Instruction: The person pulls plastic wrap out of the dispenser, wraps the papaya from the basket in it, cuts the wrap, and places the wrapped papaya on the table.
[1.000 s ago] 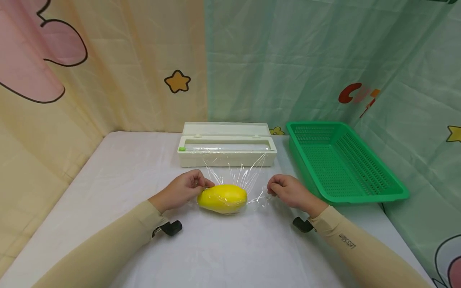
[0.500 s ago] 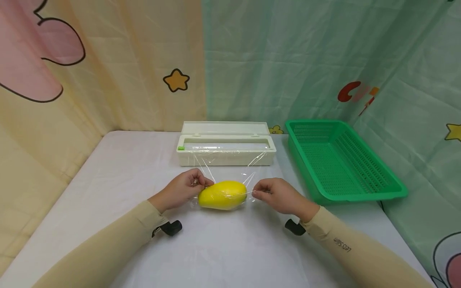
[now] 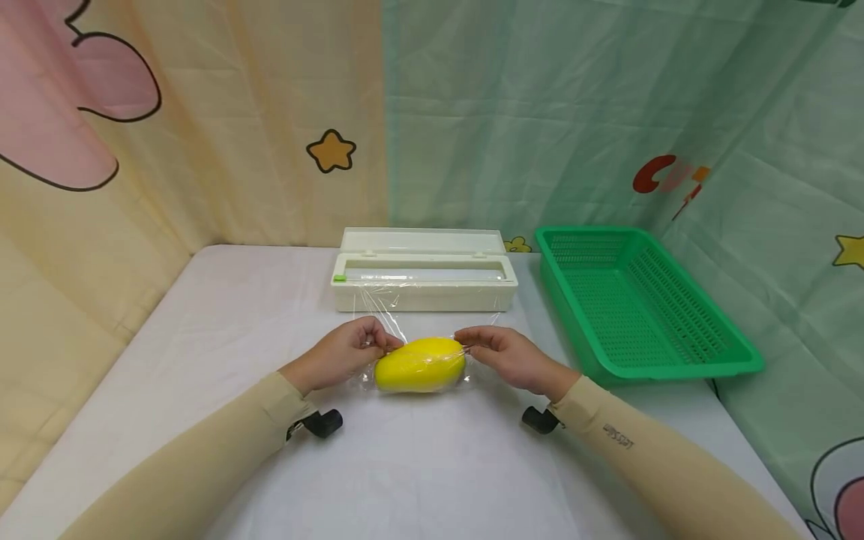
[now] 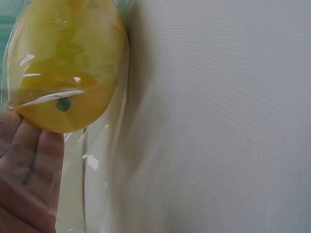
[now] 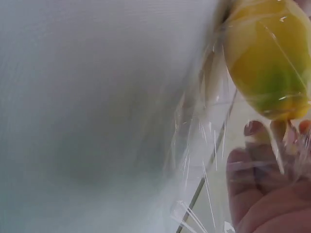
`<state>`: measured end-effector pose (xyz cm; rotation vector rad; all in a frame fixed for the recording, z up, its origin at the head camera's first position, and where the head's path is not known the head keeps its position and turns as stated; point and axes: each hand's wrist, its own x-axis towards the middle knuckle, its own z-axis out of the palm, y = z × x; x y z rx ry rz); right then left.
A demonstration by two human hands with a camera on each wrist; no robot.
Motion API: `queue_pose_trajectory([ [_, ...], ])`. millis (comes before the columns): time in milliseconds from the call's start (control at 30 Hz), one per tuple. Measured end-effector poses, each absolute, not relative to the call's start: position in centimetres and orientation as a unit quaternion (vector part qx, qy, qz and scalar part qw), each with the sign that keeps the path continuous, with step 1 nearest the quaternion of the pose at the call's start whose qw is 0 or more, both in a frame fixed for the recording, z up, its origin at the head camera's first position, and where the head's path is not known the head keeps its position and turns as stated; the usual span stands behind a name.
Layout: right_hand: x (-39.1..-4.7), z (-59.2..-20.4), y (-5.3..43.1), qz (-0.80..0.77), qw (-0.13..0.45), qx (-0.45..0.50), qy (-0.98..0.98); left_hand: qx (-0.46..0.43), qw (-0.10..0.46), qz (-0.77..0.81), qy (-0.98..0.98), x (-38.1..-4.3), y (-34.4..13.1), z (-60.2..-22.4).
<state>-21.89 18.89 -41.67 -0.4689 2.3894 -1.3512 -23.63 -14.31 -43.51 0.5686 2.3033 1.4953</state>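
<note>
The fruit (image 3: pixel 420 366) lies on its side on the white desk (image 3: pixel 418 472), between the two hands and in front of the box (image 3: pixel 424 297). It is yellow, with a small green spot at its left end and a green patch near its right end. Clear film (image 3: pixel 386 319) runs from the box and lies over the fruit, glossy and creased, with taut folds near the left hand (image 3: pixel 347 354).

That hand is at the fruit's left end, its grip pinching the film between thumb and curled fingers. The right hand (image 3: pixel 516 360) is at the other end, fingers fairly straight and thumb below them, the film bunched about their tips; whether its grip holds the film or only touches it, I cannot tell. In the right wrist view the film hangs in crinkles in front of these fingers.

The cream box has its lid (image 3: pixel 421 240) raised at the back, a roll (image 3: pixel 432 275) inside and a green tab (image 3: pixel 340 278) at its left end. A green basket (image 3: pixel 570 315) stands to the right of the box, near the desk's right side. Both arms wear beige sleeves (image 3: pixel 202 457), the right one lettered. Printed curtains (image 3: pixel 472 112) hang behind.
</note>
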Motion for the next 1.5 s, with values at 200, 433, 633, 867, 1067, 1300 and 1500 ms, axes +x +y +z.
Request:
queue_pose_trajectory([
  [200, -21.8, -42.2, 18.4, -0.463, 0.147, -0.149, 0.861, 0.195, 0.164, 0.514, 0.819, -23.3, -14.5, -43.4],
  [433, -21.7, -42.7, 18.0, -0.451, 0.103, -0.129, 0.877, 0.181, 0.141, 0.453, 0.862, -22.9, -14.9, -43.6],
  [633, -20.5, -41.8, 17.6, -0.408, -0.027, -0.188, 0.893, 0.185, 0.124, 0.429, 0.875, -22.3, -14.1, -43.1],
  [867, -19.4, -40.6, 18.0, -0.254, -0.297, -0.405, 0.827, 0.187, 0.117, 0.431, 0.875, -22.0, -14.0, -42.9],
  [1067, -18.9, -41.6, 17.7, -0.095, -0.230, -0.444, 0.861, 0.196, 0.123, 0.428, 0.874, -22.0, -14.1, -43.0],
  [1300, -19.8, -42.6, 17.8, -0.095, -0.133, -0.388, 0.907, 0.216, 0.116, 0.385, 0.890, -22.0, -14.0, -43.0],
  [1500, -20.3, -42.8, 17.4, -0.151, -0.089, -0.377, 0.910, 0.219, 0.086, 0.357, 0.904, -22.1, -14.3, -43.0],
])
